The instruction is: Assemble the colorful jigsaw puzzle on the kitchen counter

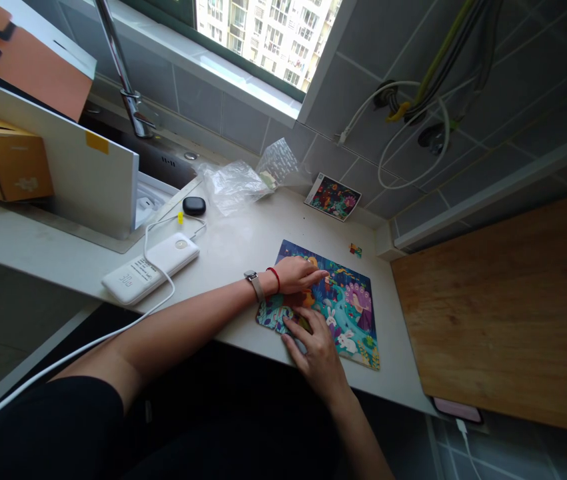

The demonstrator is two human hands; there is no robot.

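Observation:
A colourful jigsaw puzzle (358,307) with rabbits and a peacock lies on the white counter. My left hand (297,275) rests over its upper left part, fingers stretched to the right, a watch and red band at the wrist. Below it, my right hand (316,343) is spread over the lower left part, fingertips on the puzzle near its front edge. Neither hand shows anything held. One small loose piece (356,250) lies beyond the puzzle's top right edge. A picture card (333,197) with a similar scene leans against the tiled wall.
White power bank (150,268) with a cable and a black case (194,205) sit on the left. Crumpled clear plastic (233,187) lies behind. Boxes (18,163) and a tap (130,100) are farther left. A wooden board (503,313) borders the right.

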